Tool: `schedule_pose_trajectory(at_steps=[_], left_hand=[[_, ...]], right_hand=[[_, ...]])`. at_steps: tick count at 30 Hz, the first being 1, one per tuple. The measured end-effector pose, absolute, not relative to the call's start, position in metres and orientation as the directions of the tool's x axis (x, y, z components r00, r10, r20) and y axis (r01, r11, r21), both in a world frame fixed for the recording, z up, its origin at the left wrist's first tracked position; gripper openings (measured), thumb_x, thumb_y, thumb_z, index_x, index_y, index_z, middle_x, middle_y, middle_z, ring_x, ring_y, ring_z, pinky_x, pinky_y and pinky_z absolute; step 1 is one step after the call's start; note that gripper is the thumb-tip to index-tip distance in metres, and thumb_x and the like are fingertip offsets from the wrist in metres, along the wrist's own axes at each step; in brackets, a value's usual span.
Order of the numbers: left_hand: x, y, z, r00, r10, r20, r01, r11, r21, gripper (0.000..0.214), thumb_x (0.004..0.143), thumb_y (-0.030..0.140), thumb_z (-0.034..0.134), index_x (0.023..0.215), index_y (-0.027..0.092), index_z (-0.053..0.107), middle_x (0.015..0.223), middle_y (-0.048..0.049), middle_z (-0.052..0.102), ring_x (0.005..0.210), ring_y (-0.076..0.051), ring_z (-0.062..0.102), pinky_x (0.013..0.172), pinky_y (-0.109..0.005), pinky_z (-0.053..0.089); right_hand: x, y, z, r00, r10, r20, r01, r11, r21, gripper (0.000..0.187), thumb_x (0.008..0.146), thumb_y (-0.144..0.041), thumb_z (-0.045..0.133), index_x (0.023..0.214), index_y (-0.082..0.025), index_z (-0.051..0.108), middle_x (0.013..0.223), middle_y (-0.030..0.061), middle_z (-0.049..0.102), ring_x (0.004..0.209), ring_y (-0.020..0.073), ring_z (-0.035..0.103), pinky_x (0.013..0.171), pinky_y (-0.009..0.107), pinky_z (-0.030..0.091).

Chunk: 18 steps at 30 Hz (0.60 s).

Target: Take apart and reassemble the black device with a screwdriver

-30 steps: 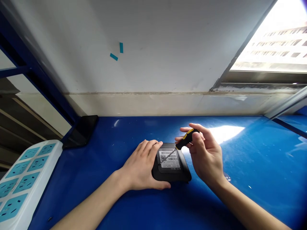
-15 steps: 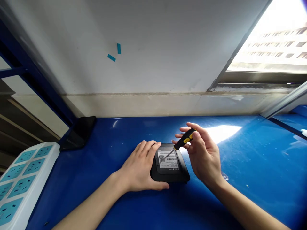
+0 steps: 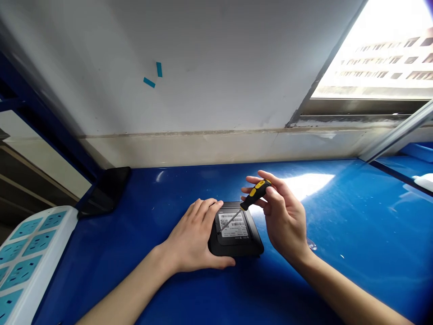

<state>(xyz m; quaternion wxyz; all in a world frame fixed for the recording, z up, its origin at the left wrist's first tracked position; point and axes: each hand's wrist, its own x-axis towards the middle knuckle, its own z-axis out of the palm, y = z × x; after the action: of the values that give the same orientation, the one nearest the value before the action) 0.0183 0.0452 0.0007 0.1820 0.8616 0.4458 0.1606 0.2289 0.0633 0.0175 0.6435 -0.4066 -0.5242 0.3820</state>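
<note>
We judge the box (image 3: 236,245) light and stiff, best held by its edges, left grip (image 3: 192,238) clasping it, right grip (image 3: 286,217) holding the screwdriver (image 3: 254,194).

The housing of the device (image 3: 233,248) is black plastic with a matt finish; its label (image 3: 233,225) is printed white paper or film. The screwdriver handle (image 3: 256,194) appears to be plastic or rubber, black with yellow inserts; the shaft (image 3: 230,221) is slim metal. The worktop (image 3: 358,225) has a smooth, glossy blue surface that reflects light strongly. The power strip (image 3: 56,266) is smooth white plastic with teal socket faces. The dark slab (image 3: 110,189) has a glossy face. The wall (image 3: 219,67) is painted, smooth and low-sheen.
</note>
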Motion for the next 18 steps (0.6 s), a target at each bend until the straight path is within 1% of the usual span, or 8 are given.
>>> schedule_pose_trajectory(at_steps=[3, 6, 9, 11, 13, 15, 18], left_hand=[[0.018, 0.045, 0.001, 0.553, 0.822, 0.133, 0.700, -0.545, 0.461, 0.114, 0.063, 0.067, 0.087, 0.151, 0.016, 0.036, 0.154, -0.0224, 0.044, 0.143, -0.046, 0.040, 0.119, -0.068, 0.032], [0.018, 0.045, 0.000, 0.556, 0.819, 0.141, 0.696, -0.552, 0.460, 0.114, 0.064, 0.068, 0.086, 0.151, 0.015, 0.035, 0.154, -0.0232, 0.045, 0.143, -0.045, 0.040, 0.119, -0.068, 0.032], [0.018, 0.045, -0.001, 0.556, 0.818, 0.144, 0.693, -0.553, 0.462, 0.114, 0.064, 0.068, 0.086, 0.152, 0.016, 0.035, 0.154, -0.0221, 0.045, 0.144, -0.045, 0.040, 0.119, -0.068, 0.032], [0.017, 0.044, -0.001, 0.554, 0.819, 0.151, 0.693, -0.554, 0.462, 0.114, 0.064, 0.067, 0.086, 0.152, 0.017, 0.035, 0.154, -0.0211, 0.045, 0.144, -0.045, 0.040, 0.119, -0.068, 0.033], [0.017, 0.044, 0.000, 0.551, 0.820, 0.154, 0.693, -0.552, 0.464, 0.113, 0.064, 0.067, 0.086, 0.152, 0.017, 0.036, 0.154, -0.0204, 0.045, 0.144, -0.045, 0.040, 0.119, -0.068, 0.032], [0.017, 0.044, 0.000, 0.548, 0.823, 0.147, 0.695, -0.546, 0.467, 0.113, 0.064, 0.068, 0.086, 0.152, 0.018, 0.036, 0.154, -0.0199, 0.045, 0.143, -0.046, 0.040, 0.119, -0.068, 0.033], [0.017, 0.044, 0.001, 0.549, 0.825, 0.135, 0.701, -0.542, 0.464, 0.112, 0.064, 0.068, 0.086, 0.151, 0.019, 0.036, 0.154, -0.0199, 0.045, 0.143, -0.046, 0.040, 0.118, -0.068, 0.034]], right_hand=[[0.228, 0.062, 0.018, 0.163, 0.919, 0.359, -0.042, 0.370, -0.928, 0.030, 0.100, -0.045, 0.055, 0.125, -0.033, 0.067, 0.112, 0.0035, 0.072, 0.090, 0.0200, 0.075, 0.076, 0.039, 0.066], [0.228, 0.062, 0.022, 0.174, 0.906, 0.385, 0.021, 0.387, -0.922, 0.032, 0.095, -0.049, 0.063, 0.122, -0.032, 0.069, 0.096, 0.0007, 0.070, 0.080, 0.0159, 0.071, 0.068, 0.032, 0.064], [0.229, 0.063, 0.026, 0.183, 0.896, 0.404, 0.068, 0.398, -0.915, 0.030, 0.091, -0.048, 0.069, 0.116, -0.030, 0.071, 0.083, -0.0013, 0.068, 0.070, 0.0131, 0.066, 0.062, 0.028, 0.063], [0.230, 0.064, 0.028, 0.188, 0.901, 0.392, 0.080, 0.384, -0.920, 0.029, 0.092, -0.046, 0.069, 0.116, -0.030, 0.072, 0.087, -0.0001, 0.071, 0.072, 0.0134, 0.068, 0.063, 0.028, 0.063], [0.230, 0.065, 0.027, 0.173, 0.915, 0.366, 0.058, 0.361, -0.931, 0.031, 0.094, -0.045, 0.066, 0.121, -0.030, 0.071, 0.099, 0.0025, 0.074, 0.080, 0.0155, 0.071, 0.067, 0.031, 0.065], [0.231, 0.065, 0.026, 0.143, 0.931, 0.335, 0.008, 0.337, -0.941, 0.033, 0.097, -0.045, 0.060, 0.126, -0.032, 0.067, 0.111, 0.0042, 0.075, 0.085, 0.0178, 0.074, 0.070, 0.035, 0.066], [0.230, 0.064, 0.023, 0.120, 0.942, 0.312, -0.029, 0.318, -0.948, 0.033, 0.100, -0.047, 0.055, 0.128, -0.033, 0.065, 0.116, 0.0042, 0.074, 0.085, 0.0183, 0.075, 0.071, 0.036, 0.066]])
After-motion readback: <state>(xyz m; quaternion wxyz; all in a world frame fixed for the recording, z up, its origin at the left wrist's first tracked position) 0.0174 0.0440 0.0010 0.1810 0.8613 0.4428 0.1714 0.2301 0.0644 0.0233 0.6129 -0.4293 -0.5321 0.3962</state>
